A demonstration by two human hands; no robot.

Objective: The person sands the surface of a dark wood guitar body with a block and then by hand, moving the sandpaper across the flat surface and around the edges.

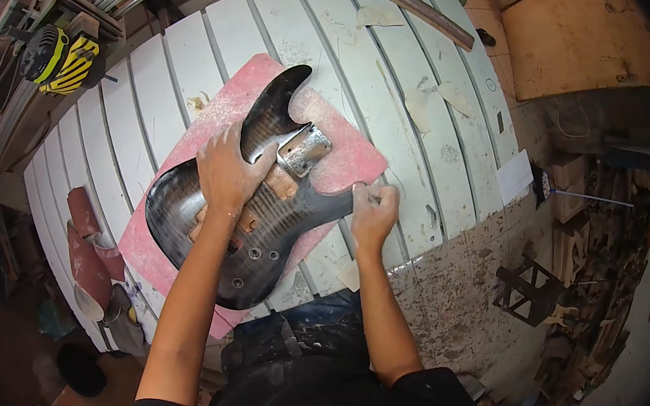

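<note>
A dark, grain-striped electric guitar body (176,208) lies face up and aslant on a pink, dust-covered pad (360,154). Its neck pocket has a metallic-looking lining (305,149), and bare wood shows in its cavities. My left hand (227,169) holds the body at its waist, thumb across the face and fingers over the far edge. At the tip of the right horn, my right hand (374,213) is closed with fingers bunched together. Whatever is pinched in it is hidden. Pale dust coats both hands.
The white slatted table (276,12) bears a brown wooden strip (416,10) at the far side and rolled reddish abrasive sheets (88,258) at the left. A yellow-and-black striped machine (64,60) stands by a metal rail. A dark stool-like frame (529,289) is on the floor at right.
</note>
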